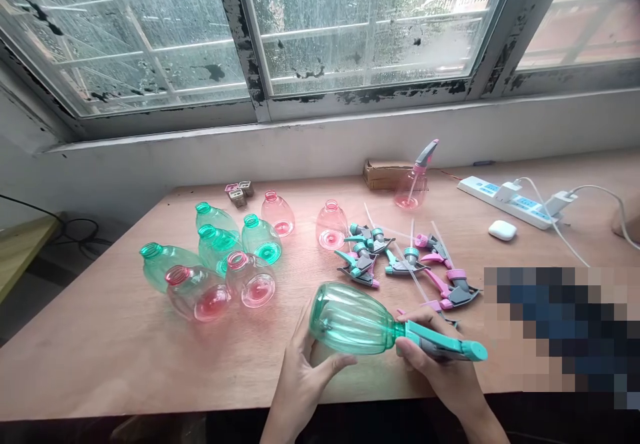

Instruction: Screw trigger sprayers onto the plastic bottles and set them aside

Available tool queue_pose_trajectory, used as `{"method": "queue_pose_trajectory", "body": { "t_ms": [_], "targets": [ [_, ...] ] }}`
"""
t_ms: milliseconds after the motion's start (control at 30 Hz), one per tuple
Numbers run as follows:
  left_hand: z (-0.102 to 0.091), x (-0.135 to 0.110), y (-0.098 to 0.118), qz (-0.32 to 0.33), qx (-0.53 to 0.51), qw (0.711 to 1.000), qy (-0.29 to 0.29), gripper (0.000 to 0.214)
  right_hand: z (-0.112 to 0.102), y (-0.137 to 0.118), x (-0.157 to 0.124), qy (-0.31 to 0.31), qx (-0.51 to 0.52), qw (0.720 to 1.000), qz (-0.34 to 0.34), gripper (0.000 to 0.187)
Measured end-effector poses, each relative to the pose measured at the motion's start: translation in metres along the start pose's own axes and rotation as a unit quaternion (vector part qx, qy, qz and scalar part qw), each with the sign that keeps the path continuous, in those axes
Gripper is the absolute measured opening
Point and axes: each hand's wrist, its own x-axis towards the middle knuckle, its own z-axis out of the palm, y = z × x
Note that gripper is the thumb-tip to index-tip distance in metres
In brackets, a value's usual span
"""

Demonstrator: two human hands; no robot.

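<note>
Green spray bottle (350, 324) is right under my nose, held on its side just above the bench (125, 357) by the near edge, base to the left, turquoise trigger head (440, 343) to the right. Right hand (447, 371) has thumb and fingers pinching it around the collar. Left hand (303, 367) is spread round the base with the thumb off by itself below; those fingertips are hidden, so can't tell how much weight they're taking.

That's my main worry tbh: if the left isn't really supporting it, the fat end could swing down, and slick plastic this near the edge could roll off.

Rest of the bench, big to small: white power strip (483, 192) toward the far edge on the right, two plugs (559, 202) in it. Cardboard box (385, 176) by the far edge, pink spray bottle (407, 197) in front. Eight open bottles (250, 284), seven grouped toward the left edge (four green, three pink) and one pink mid-bench; bump one and I reckon neighbours could topple. Then loose spray heads (411, 257) right of that, tubes (443, 245) crossing, so a careless grab might snag one. White case (503, 231) near the strip, and little blocks (237, 195) by the far left corner
</note>
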Motion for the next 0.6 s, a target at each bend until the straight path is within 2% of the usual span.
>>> {"method": "queue_pose_trajectory", "body": {
  "t_ms": [100, 233, 400, 533, 600],
  "targets": [
    [0.0009, -0.0009, -0.0004, -0.003, 0.009, 1.000, 0.001, 0.066, 0.0012, -0.0008, -0.0004, 0.007, 0.024, 1.000, 0.000, 0.033],
    [-0.0012, -0.0003, -0.0072, -0.013, -0.025, 1.000, 0.014, 0.085, 0.0070, -0.0052, 0.0003, 0.013, -0.015, 0.999, -0.036, 0.030],
    [-0.0019, 0.0007, -0.0077, -0.027, -0.045, 0.999, -0.001, 0.076, 0.0093, -0.0059, 0.0002, 0.019, -0.018, 0.999, -0.043, 0.031],
    [0.0014, 0.0009, -0.0072, -0.019, -0.016, 0.999, 0.023, 0.085, 0.0063, 0.0005, -0.0011, 0.007, 0.020, 1.000, -0.012, 0.029],
    [0.0024, 0.0009, -0.0077, -0.016, 0.001, 1.000, 0.027, 0.087, 0.0068, 0.0023, -0.0017, 0.015, 0.014, 1.000, -0.022, 0.029]
  ]
}}
